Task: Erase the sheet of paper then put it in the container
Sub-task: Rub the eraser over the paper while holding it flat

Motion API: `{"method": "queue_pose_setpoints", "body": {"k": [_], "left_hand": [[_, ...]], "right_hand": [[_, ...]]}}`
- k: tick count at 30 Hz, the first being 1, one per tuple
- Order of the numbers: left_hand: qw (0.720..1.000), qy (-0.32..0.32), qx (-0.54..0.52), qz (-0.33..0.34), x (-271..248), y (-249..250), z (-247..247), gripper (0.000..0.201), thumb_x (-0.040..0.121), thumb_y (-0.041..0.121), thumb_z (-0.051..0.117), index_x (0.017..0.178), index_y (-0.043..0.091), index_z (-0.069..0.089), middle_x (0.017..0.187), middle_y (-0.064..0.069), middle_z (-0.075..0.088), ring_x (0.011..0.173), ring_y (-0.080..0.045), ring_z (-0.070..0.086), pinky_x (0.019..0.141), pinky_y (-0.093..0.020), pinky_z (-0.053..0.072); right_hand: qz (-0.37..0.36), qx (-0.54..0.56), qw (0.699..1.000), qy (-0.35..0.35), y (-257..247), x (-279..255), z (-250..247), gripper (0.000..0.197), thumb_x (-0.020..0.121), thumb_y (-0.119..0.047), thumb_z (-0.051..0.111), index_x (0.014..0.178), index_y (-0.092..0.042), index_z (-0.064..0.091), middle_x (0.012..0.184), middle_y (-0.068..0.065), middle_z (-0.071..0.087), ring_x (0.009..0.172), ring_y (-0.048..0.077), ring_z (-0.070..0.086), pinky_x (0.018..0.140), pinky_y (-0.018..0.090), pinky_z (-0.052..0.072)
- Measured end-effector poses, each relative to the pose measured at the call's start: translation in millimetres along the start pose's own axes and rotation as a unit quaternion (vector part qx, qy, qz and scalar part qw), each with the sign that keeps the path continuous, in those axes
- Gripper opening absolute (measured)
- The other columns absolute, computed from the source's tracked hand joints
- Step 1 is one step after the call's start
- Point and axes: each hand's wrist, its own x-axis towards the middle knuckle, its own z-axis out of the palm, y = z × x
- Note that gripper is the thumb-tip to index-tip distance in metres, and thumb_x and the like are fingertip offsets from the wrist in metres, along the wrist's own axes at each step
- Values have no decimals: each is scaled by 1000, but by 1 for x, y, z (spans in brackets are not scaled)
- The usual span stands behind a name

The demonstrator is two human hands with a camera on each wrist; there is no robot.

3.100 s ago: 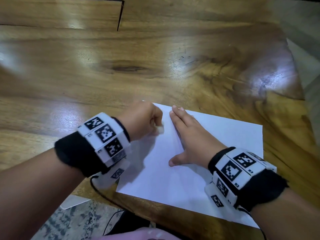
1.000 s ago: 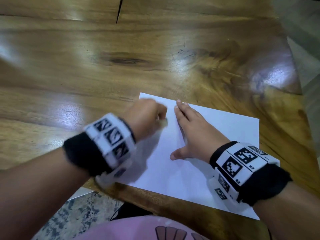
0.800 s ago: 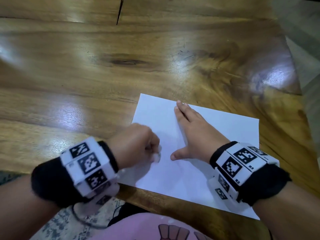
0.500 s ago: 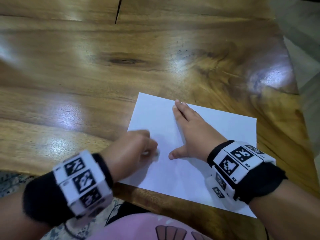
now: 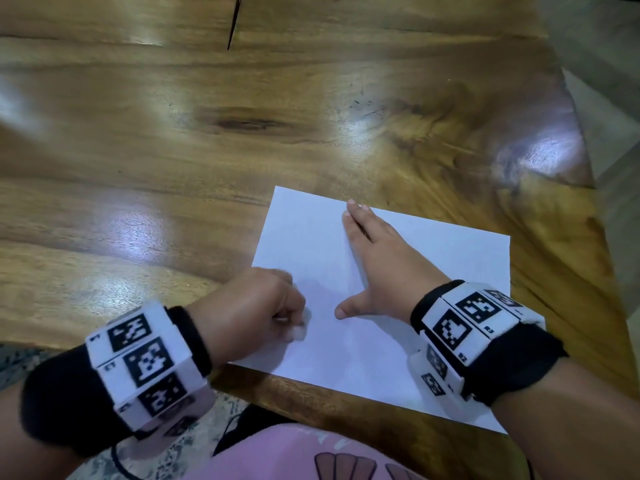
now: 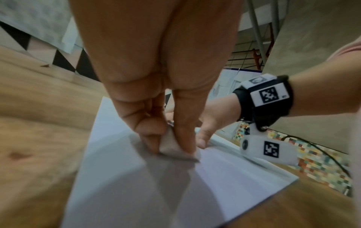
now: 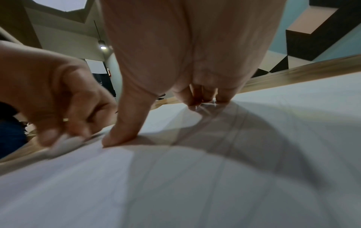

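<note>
Two hands at work on one sheet; entries run left to right, all placed relative to the sheet.

1. Table (image 5: 138, 140): glossy wood; carries the sheet near its front edge. A dark knot lies well beyond the sheet's far side.

2. Left hand (image 5: 256, 310): over the sheet's near-left part. Fingers curled, pinching an eraser (image 6: 171, 146), which touches the paper. Motion blur around it in both wrist views.

3. Sheet (image 5: 433, 265): white, flat on the table, near edge just short of the table's front edge. No marks can be made out in the head view; faint lines show in the right wrist view.

4. Right hand (image 5: 377, 258): flat on the sheet's middle, fingers straight and together pointing to the far edge, thumb spread toward the left hand. Holds nothing; it pins the paper.

Step in hand, by judgement: erasing, the first half of the task. The next move calls for firm downward pressure from the right hand while the eraser rubs, lest the paper buckle.

Obstacles: none lies on the sheet besides the hands. Container: not in view, so the second half cannot be planned from here.

Other: patterned floor and a black cable (image 5: 121, 462) below the sheet's near-left corner; pink clothing at the bottom edge.
</note>
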Motion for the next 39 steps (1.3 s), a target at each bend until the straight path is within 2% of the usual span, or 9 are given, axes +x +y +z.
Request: {"method": "queue_pose_setpoints", "body": {"k": [2, 4, 9, 14, 21, 25, 30, 36, 39], "left_hand": [[999, -26, 23, -11, 6, 0, -5, 4, 69, 15, 70, 71, 18, 71, 65, 13, 53, 61, -4, 51, 57, -5, 33], [999, 26, 37, -28, 22, 1, -13, 5, 69, 13, 70, 73, 16, 71, 69, 5, 58, 63, -11, 51, 56, -9, 33], [988, 151, 34, -13, 24, -4, -7, 18, 76, 23, 64, 60, 16, 59, 63, 7, 41, 50, -2, 37, 48, -15, 22], [1000, -23, 9, -9, 1, -4, -2, 6, 72, 23, 68, 68, 20, 65, 66, 10, 53, 57, -3, 49, 54, -9, 32], [981, 164, 26, -100, 89, 16, -50, 12, 73, 20, 70, 83, 13, 68, 71, -1, 58, 70, -17, 52, 62, -21, 35], [980, 162, 56, -101, 95, 20, -44, 9, 76, 13, 64, 84, 13, 68, 71, 0, 54, 75, -18, 51, 64, -21, 32], [995, 7, 27, -92, 65, 17, -43, 7, 67, 18, 74, 69, 20, 68, 56, 10, 55, 58, -8, 51, 52, -11, 35], [977, 179, 31, -109, 99, 24, -51, 6, 75, 13, 64, 80, 10, 66, 58, 4, 48, 68, -18, 47, 62, -23, 34], [987, 135, 32, -81, 78, 21, -33, 5, 75, 14, 63, 71, 17, 62, 61, 3, 51, 66, -18, 47, 61, -24, 32]], "right_hand": [[-1, 0, 1000, 1, 0, -1, 0, 128, 68, -52, 76, 148, -10, -15, 155, -4, -27, 143, 10, -20, 110, 17, -8], [-3, 1, 1000, 4, 0, 0, 0, 128, 69, -52, 76, 148, -10, -15, 156, -3, -27, 144, 10, -20, 110, 17, -8], [-5, 4, 1000, 7, 0, 0, 1, 129, 68, -50, 77, 148, -10, -15, 156, -3, -26, 144, 11, -20, 110, 17, -8], [-7, 11, 1000, 8, 1, 0, 1, 129, 68, -50, 77, 148, -10, -16, 156, -4, -27, 143, 10, -20, 110, 17, -8], [-7, 19, 1000, 14, 1, 1, 2, 130, 66, -48, 79, 149, -11, -14, 156, -5, -25, 144, 10, -19, 109, 16, -7], [-10, 19, 1000, 17, 2, 1, 2, 130, 67, -48, 79, 149, -11, -14, 156, -4, -25, 144, 9, -19, 109, 16, -8], [-7, 24, 1000, 18, 2, 1, 2, 128, 68, -47, 79, 149, -10, -14, 156, -4, -25, 143, 9, -20, 109, 16, -9], [-12, 16, 1000, 16, 1, 0, 0, 128, 69, -47, 78, 148, -9, -14, 156, -2, -24, 144, 11, -19, 110, 17, -9], [-9, 17, 1000, 15, 0, -1, 0, 127, 70, -47, 78, 148, -9, -15, 156, -2, -26, 144, 11, -20, 110, 17, -9]]}}
